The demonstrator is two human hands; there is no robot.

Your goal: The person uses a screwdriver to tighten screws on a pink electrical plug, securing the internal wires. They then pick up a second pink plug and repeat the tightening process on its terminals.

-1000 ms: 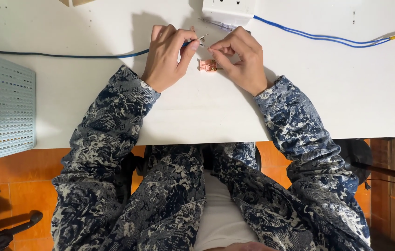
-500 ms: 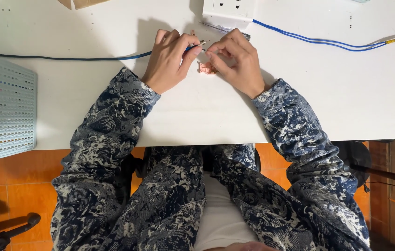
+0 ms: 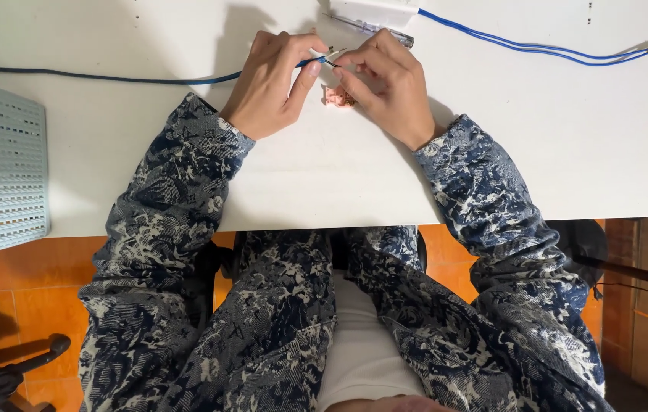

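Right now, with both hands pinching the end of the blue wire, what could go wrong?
The left hand and right hand meet at the blue wire tip, so the bare end may prick a fingertip. The small pink part lies loose under the right hand and could be knocked away. The white box sits close behind; a sudden pull might hit it.

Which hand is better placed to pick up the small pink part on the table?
Probably the right hand: the small pink part lies beside its fingers, while the left hand pinches the blue wire.

Jacket sleeves [image 3: 186, 191] — navy-and-cream camouflage pattern — over white shirt [image 3: 362, 351].
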